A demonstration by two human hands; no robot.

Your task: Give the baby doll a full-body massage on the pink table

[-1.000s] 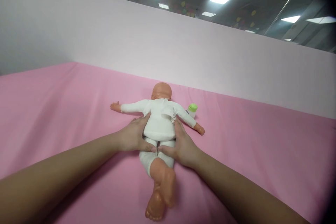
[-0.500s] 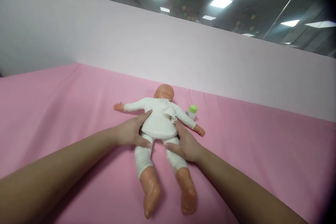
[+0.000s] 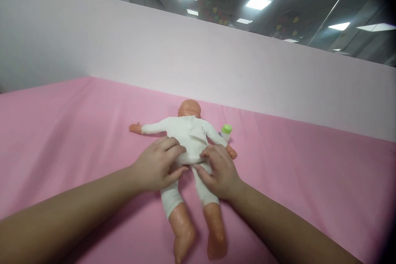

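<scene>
A baby doll [image 3: 189, 132] lies face down in a white long-sleeved top and short white trousers, arms spread and bare feet towards me. My left hand [image 3: 159, 161] rests over its left-hand hip, fingers bent on the lower back and thumb apart at the top of the trousers. Over the other hip is my right hand [image 3: 221, 169], fingers curled near the hem of the top, its thumb separate on the trouser leg. Between both hands the hem stays visible. Whether any cloth is pinched beneath the fingers is hidden.
A small bottle with a green cap [image 3: 226, 130] stands beside the doll's right-hand arm. Pink sheeting [image 3: 293, 173] covers the padded surface. Behind it rises a white wall [image 3: 198, 57], with glass and reflected ceiling lights above.
Both hands have shifted from the doll's sides onto its lower back and hips, fingers now bent inward. The doll's top lies smoother, and the doll has shifted slightly left in view.
</scene>
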